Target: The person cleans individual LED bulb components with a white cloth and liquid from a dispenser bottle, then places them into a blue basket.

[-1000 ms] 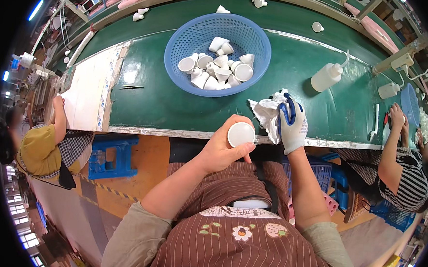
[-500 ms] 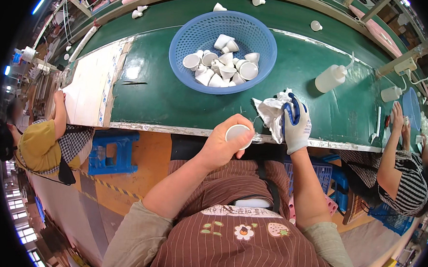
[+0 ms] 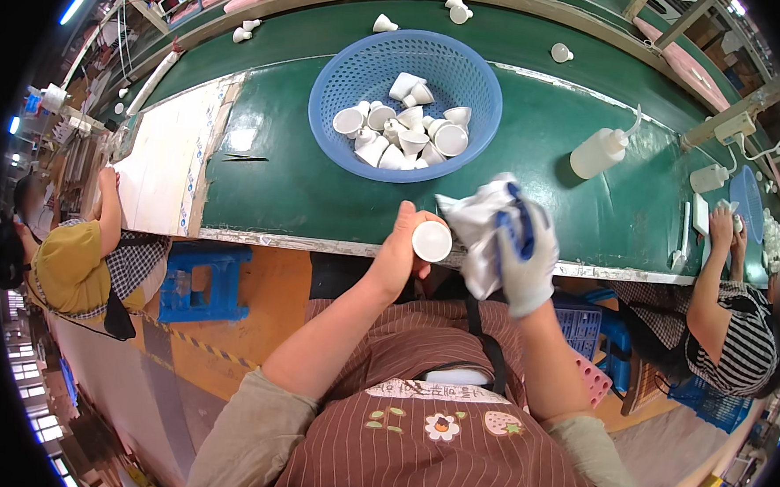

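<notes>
A white spotlight bulb (image 3: pixel 431 241) sits in my bare left hand (image 3: pixel 397 254), its round pale face turned up and my thumb raised beside it. My right hand (image 3: pixel 528 260), in a white and blue work glove, grips a crumpled white cloth (image 3: pixel 479 217). The cloth's near edge hangs close by the bulb; whether they touch I cannot tell. Glove and cloth are a little blurred. Beyond my hands, a blue perforated basket (image 3: pixel 325 139) stands on the green table (image 3: pixel 269 193) with several similar white bulbs (image 3: pixel 402 125) in it.
At the right stands a white squeeze bottle (image 3: pixel 598 154). Tweezers (image 3: pixel 245 157) lie left of the basket. Loose bulbs (image 3: pixel 560 52) lie on the green belt (image 3: pixel 331 20) behind. Co-workers sit at both sides, one in a yellow top (image 3: pixel 71 266), another in stripes (image 3: pixel 733 336).
My right hand has lifted the cloth off the tabletop and brought it left and nearer, beside the bulb. My left thumb has come off the bulb's face. Bulbs on the belt have shifted left.
</notes>
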{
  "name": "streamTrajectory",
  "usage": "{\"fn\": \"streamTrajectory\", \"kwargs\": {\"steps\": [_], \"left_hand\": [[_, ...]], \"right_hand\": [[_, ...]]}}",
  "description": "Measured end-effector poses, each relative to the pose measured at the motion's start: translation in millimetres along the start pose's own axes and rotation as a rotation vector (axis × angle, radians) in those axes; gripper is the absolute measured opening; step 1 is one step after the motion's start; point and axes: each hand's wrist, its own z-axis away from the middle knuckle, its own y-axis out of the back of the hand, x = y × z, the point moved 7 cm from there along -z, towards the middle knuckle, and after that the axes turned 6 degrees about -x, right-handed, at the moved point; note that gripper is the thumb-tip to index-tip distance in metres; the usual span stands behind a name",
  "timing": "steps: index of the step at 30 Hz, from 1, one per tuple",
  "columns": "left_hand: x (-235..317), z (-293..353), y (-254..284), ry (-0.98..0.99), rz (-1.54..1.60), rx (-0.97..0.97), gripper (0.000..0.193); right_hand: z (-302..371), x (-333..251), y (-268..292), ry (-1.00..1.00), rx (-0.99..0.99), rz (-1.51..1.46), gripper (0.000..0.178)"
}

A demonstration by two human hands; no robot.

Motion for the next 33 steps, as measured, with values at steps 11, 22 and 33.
{"fn": "streamTrajectory", "kwargs": {"steps": [11, 22, 33], "left_hand": [[41, -15, -63, -0.303, -0.827, -0.143, 0.025], [68, 18, 12, -0.602, -1.465, 0.195, 0.036], [50, 40, 48, -0.586, -1.2, 0.32, 0.037]], "right_hand": [[-42, 51, 17, -0.177, -0.07, 0.417, 0.045], [-117, -58, -38, 0.206, -0.254, 0.355, 0.038], [-229, -51, -173, 0.195, -0.641, 0.698, 0.04]]}}
